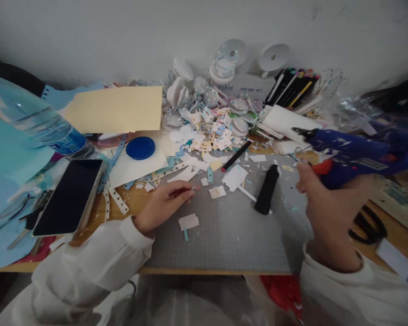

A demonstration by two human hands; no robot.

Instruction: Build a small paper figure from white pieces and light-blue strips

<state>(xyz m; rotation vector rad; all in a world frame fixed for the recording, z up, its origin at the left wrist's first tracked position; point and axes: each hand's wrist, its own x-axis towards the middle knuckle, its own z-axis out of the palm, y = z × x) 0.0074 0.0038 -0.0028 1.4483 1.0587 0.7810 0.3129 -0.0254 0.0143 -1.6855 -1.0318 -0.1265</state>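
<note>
My right hand (329, 213) is wrapped round a dark-blue hot glue gun (360, 151), raised on the right with its nozzle pointing left and a finger by the orange trigger. Over the grey cutting mat (224, 240), my left hand (168, 201) has thumb and forefinger pinched together. A tiny pale-blue piece (194, 188) shows at those fingertips, too small to name surely. Just below lies a white paper piece (188, 222) with a narrow blue paper strip (186, 234) by its lower edge. Another small cream paper rectangle (217, 192) rests to the right of the fingertips.
A black tube-shaped tool (267, 190) and a black pen (236, 156) lie on the mat. Paper scraps (217, 131) are heaped behind. At left are a phone (71, 194), a water bottle (37, 120) and a blue lid (140, 148). Scissors handles (369, 228) sit beneath the right hand.
</note>
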